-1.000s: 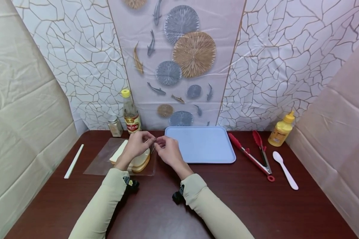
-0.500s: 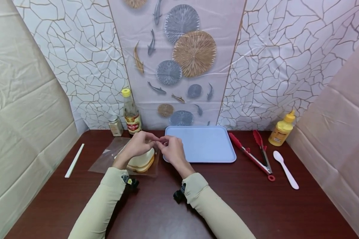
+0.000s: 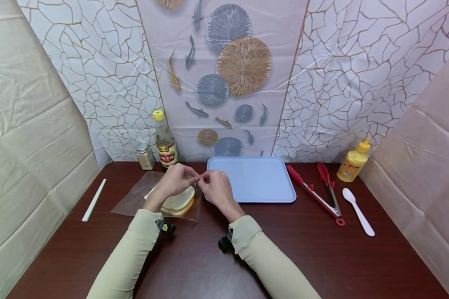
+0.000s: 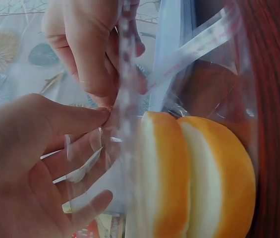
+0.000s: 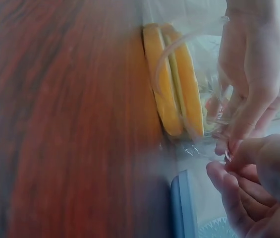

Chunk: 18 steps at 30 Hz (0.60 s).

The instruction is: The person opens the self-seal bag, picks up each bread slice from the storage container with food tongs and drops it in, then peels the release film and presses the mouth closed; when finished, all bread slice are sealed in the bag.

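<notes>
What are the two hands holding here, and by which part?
Both the left hand and the right hand pinch the clear plastic bag at its open mouth edge, above the bread slices inside it.

A dark wooden desk (image 3: 321,265) boxed in by draped sheets.
The back wall (image 3: 108,83) shows a white crackle pattern, with a centre panel (image 3: 224,83) of fish and round fans; plain beige sheets (image 3: 30,158) close both sides under soft, even light.
</notes>
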{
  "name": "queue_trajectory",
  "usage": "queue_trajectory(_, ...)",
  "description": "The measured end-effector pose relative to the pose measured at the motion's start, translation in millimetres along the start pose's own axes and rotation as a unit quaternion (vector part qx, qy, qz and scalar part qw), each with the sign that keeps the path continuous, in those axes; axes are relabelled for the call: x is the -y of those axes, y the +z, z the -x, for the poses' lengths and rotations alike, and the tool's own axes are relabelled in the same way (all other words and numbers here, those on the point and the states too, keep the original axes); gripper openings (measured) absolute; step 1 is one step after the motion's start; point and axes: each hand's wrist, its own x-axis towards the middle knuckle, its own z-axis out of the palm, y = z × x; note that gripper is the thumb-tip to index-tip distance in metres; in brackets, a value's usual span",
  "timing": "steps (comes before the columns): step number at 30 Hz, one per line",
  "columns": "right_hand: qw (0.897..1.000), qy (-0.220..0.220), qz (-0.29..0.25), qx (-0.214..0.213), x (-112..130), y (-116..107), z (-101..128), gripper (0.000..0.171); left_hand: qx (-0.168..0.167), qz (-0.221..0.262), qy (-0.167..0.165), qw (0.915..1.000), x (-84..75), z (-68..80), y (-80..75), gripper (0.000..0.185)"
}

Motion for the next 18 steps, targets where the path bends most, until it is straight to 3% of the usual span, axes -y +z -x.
queue_trajectory(10, 1.000, 0.003, -0.014, -0.008, -4.2, 0.3, 0.5, 0.012, 0.005, 0.004, -0.003, 1.0000, 3.1, 0.4, 3.8, 0.009)
queue_trajectory(18, 0.991, 0.041, -0.124, -0.008, -6.0, -0.8, -0.7, 0.012, -0.014, 0.020, -0.012, 0.9996, 2.8, -0.5, 2.4, 0.008)
